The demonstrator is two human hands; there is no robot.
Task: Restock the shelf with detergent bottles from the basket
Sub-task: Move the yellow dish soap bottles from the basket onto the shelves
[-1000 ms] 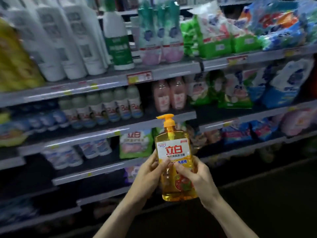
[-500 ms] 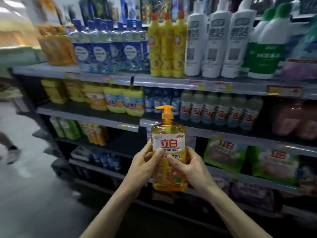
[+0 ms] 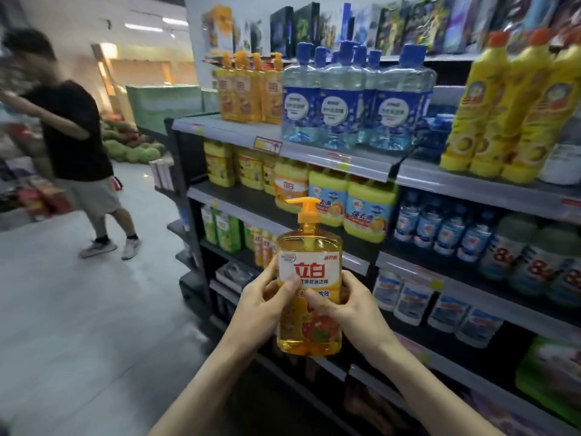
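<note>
you've got the bottle (image 3: 309, 269) upright in front of you, out in the air before the shelving, not on any shelf yet. both hands are wrapped on it: left hand (image 3: 267, 303) curled round its left side with the thumb on the label, right hand (image 3: 349, 306) mirroring that on the right. i'd guess you hold it label-toward-you to read the brand and match it, and with two hands because a full pump bottle is heavy and slick. the same orange pump bottles (image 3: 248, 89) stand at the left end of the top shelf (image 3: 220, 130), just beside the blue bottles (image 3: 339, 102), so that's probably its spot. mind the pump head going up. basket isn't in view. a passer-by (image 3: 72, 130) is in the aisle to your left, well apart.
</note>
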